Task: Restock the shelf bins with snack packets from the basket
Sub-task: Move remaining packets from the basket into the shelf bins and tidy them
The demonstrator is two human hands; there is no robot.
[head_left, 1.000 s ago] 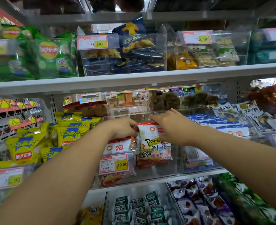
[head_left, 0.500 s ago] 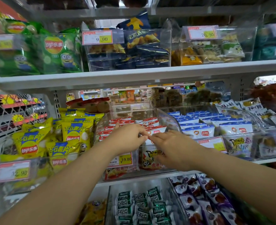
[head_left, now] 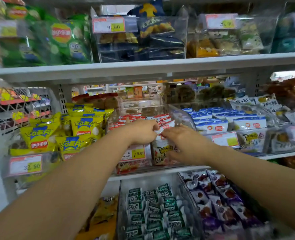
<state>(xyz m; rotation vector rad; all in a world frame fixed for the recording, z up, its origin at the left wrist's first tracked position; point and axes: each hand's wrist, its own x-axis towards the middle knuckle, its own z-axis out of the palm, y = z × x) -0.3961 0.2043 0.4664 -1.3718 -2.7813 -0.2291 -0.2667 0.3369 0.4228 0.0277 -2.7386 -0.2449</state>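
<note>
Tucking a packet (head_left: 161, 150) into the middle bin (head_left: 184, 116) at the front edge of the shelf (head_left: 152, 175).
Left hand (head_left: 143, 131) and right hand (head_left: 183, 141) each pinch its top in a tight grip; next, probably, press it level with the row and let go.

A white shelf board (head_left: 143, 69) spans the view just above centre, toward twelve o'clock. At nine o'clock a wire rack (head_left: 13, 105) stands beside a perforated upright (head_left: 62, 98). The 9.90 price tag (head_left: 108, 25) sits at eleven, the 32.90 price tag (head_left: 25, 165) at eight (both slightly blurred).
</note>
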